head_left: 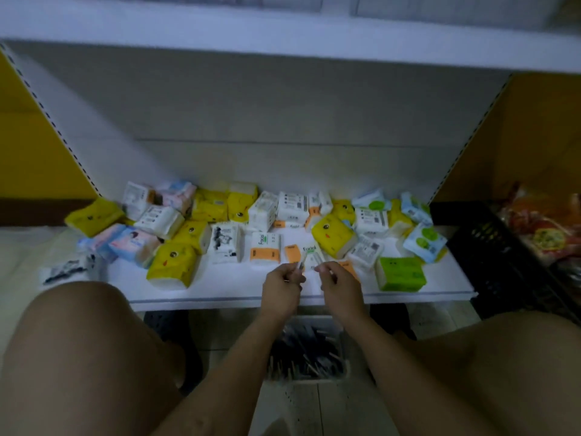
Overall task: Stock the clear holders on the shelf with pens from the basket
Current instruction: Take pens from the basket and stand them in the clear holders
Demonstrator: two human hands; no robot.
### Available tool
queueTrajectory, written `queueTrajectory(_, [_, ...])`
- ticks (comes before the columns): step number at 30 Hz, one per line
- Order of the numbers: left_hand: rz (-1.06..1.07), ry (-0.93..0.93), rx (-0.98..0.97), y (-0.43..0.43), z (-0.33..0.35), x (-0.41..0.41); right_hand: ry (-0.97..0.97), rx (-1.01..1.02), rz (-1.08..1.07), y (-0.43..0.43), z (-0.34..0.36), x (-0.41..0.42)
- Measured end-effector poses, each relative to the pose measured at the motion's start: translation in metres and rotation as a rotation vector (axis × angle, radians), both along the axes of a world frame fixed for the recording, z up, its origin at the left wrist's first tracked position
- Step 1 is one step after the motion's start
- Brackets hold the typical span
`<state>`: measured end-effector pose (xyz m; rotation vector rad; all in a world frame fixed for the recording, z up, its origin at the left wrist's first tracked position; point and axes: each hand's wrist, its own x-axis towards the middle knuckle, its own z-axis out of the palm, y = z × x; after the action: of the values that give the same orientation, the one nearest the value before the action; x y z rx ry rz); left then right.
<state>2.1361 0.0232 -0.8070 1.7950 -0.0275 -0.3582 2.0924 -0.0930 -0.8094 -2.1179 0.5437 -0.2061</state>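
Your left hand's fingers (294,272) are pinched closed around a thin, pale pen-like item (301,262) whose tip points toward 1 o'clock; it is too small and blurred to name surely. Your right hand's fingers (323,269) are curled in, tips together, at 3 o'clock of that item and just beside it; whether they hold anything you cannot tell. The left hand (283,286) and the right hand (339,286) hover close together over the front edge of the white shelf (235,287). From 9 to 3 o'clock beyond them, tissue packs (333,236) lie scattered across the shelf. At 6 o'clock, on the floor between your knees, sits the basket (344,369) filled with dark pens (301,350). A black crate (490,256) stands at 3 o'clock.
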Motion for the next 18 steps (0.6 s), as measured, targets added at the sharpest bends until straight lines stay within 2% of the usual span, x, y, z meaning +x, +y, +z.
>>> queueTrajectory(4, [-0.053, -0.162, -0.082, -0.001, 0.049, 0.007, -0.134, 0.066, 0.001, -0.002, 0.041, 0.009])
queueTrajectory(10, [-0.061, -0.269, -0.268, 0.003, 0.133, 0.025, -0.389, -0.005, 0.007, -0.001, 0.13, 0.03])
queueTrajectory(14, [-0.092, -0.463, -0.224, 0.015, 0.192, 0.033, -0.498, -0.027, 0.073, 0.001, 0.184, 0.032])
queueTrajectory(18, [-0.074, -0.636, -0.25, 0.029, 0.244, 0.036, -0.594, -0.139, 0.151, 0.005, 0.234, 0.033])
